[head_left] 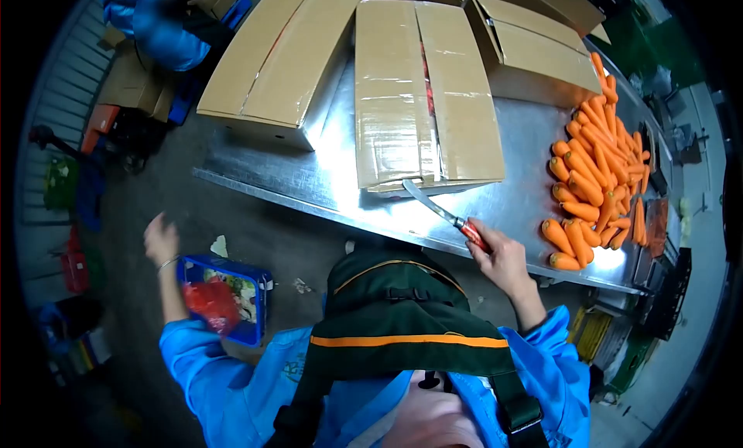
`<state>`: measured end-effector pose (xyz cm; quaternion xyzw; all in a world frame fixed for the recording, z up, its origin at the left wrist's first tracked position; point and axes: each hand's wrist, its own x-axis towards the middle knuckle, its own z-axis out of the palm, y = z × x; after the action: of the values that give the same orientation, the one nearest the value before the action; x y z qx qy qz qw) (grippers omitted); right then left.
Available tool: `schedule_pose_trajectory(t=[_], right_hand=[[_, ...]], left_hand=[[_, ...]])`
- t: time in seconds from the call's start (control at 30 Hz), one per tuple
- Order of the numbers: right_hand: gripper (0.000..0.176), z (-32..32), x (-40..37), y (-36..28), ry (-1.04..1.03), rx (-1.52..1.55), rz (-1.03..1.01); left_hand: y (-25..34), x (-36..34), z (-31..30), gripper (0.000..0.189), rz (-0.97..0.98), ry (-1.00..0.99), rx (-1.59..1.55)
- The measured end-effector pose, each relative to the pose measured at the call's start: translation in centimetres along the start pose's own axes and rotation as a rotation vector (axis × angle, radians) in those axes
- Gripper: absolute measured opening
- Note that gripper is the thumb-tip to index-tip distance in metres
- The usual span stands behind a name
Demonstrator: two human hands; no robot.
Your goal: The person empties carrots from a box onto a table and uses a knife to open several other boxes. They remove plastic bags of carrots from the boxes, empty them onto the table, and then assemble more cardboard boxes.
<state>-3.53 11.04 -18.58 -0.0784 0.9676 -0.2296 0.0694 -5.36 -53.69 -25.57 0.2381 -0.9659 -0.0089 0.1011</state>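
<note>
My right hand (507, 262) is wrapped round the red handle of a knife (432, 206) with a curved blade. The blade's tip reaches the near edge of a taped cardboard box (391, 100) on the metal table. A narrow gap along the box's top shows something red inside. Out to the left, my left hand (161, 239) is held away from the table, fingers apart and somewhat blurred, with nothing visible in it. Beside that forearm, a blurred red piece (210, 305), perhaps netting or film, is over a blue crate (265, 309) with leafy scraps in it.
Loose carrots (592, 169) are heaped on the right of the metal table (333, 173). More cardboard boxes (282, 49) stand at the back. A person in blue (166, 30) works at upper left, near a pallet jack (101, 127). Scraps (220, 247) lie on the floor.
</note>
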Motion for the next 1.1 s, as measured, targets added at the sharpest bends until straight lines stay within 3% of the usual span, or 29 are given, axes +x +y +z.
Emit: schedule_pose_trajectory(t=[0.1, 0.17, 0.2, 0.27, 0.3, 0.37, 0.43, 0.53, 0.6, 0.63, 0.67, 0.7, 0.77, 0.8, 0.83, 0.9, 0.97, 1.0, 1.03, 1.07, 1.1], right_hand=[[0.039, -2.6, -0.3, 2.0, -0.047, -0.162, 0.006], [0.035, -4.6, -2.2, 4.6, 0.014, -0.119, 0.23], [0.031, -6.1, -3.3, 6.4, 0.15, -0.227, 0.195], [0.029, -7.1, -5.9, 6.6, 0.179, -0.18, 0.154], [0.025, -6.9, -7.2, 6.2, 0.051, -0.076, 0.202], [0.023, -5.3, -8.9, 5.5, 0.04, 0.104, 0.049], [0.028, -2.8, -8.9, 5.7, 0.083, 0.274, 0.179], [0.018, -0.9, -6.9, 6.9, 0.351, 0.578, 0.339], [0.011, 0.5, -5.5, 8.7, 0.473, 0.938, 0.456], [0.014, -1.3, -4.3, 8.0, 0.433, 1.113, 0.566], [0.017, -1.6, -3.5, 9.0, 0.481, 1.114, 0.58], [0.02, -1.6, -3.0, 10.1, 0.532, 1.115, 0.597], [0.023, -1.6, -2.0, 13.1, 0.696, 1.123, 0.582], [0.024, -2.1, -1.8, 14.6, 0.71, 1.161, 0.654], [0.021, -3.3, -0.9, 14.8, 0.818, 1.186, 0.678], [0.019, -4.0, -1.1, 18.0, 0.855, 1.317, 0.624], [0.019, -5.6, -1.7, 18.8, 0.844, 1.257, 0.657], [0.02, -5.9, -2.0, 18.9, 0.855, 1.256, 0.655], [0.021, -5.7, -2.3, 18.9, 0.866, 1.259, 0.661], [0.023, -4.9, -3.0, 19.4, 0.865, 1.241, 0.635], [0.025, -4.3, -3.6, 19.6, 0.866, 1.22, 0.607]], left_hand=[[18.9, -1.0, -2.9, 0.036, 0.78, 0.071, -0.175], [26.2, -3.3, -5.4, 0.04, 1.005, 0.012, -0.275], [28.7, -4.8, -5.8, 0.044, 0.964, -0.103, -0.428], [32.7, -6.9, -5.3, 0.052, 0.751, -0.359, -0.742], [34.1, -7.0, -3.9, 0.056, 0.603, -0.507, -0.888], [36.4, -5.0, 3.6, 0.06, 0.138, -0.675, -1.238], [39.2, -3.6, 6.3, 0.06, -0.39, -1.062, -1.808], [42.8, -5.8, 3.4, 0.064, -0.399, -1.199, -2.066], [44.0, -8.7, 2.1, 0.066, -0.506, -1.14, -2.073], [45.0, -10.6, 2.0, 0.065, -0.518, -1.097, -2.015], [46.7, -12.6, -0.4, 0.064, -0.576, -1.117, -1.949], [47.5, -15.4, 0.3, 0.061, -0.482, -1.213, -1.955], [50.4, -23.2, -0.3, 0.059, -0.234, -1.173, -1.614], [50.9, -26.2, -1.3, 0.057, -0.162, -1.458, -1.671], [51.5, -26.8, -2.8, 0.053, -0.07, -1.943, -1.449], [52.1, -25.6, -3.6, 0.05, 0.633, -1.416, -1.295], [52.0, -22.0, -4.4, 0.047, 1.175, -0.788, -1.006], [52.3, -17.4, -7.2, 0.041, 1.15, -0.45, -1.01], [51.3, -14.1, -3.9, 0.038, 1.069, -0.321, -0.802], [51.0, -10.9, -2.9, 0.039, 0.904, -0.104, -0.909], [51.1, -7.8, -2.5, 0.039, 0.677, -0.06, -0.928]])
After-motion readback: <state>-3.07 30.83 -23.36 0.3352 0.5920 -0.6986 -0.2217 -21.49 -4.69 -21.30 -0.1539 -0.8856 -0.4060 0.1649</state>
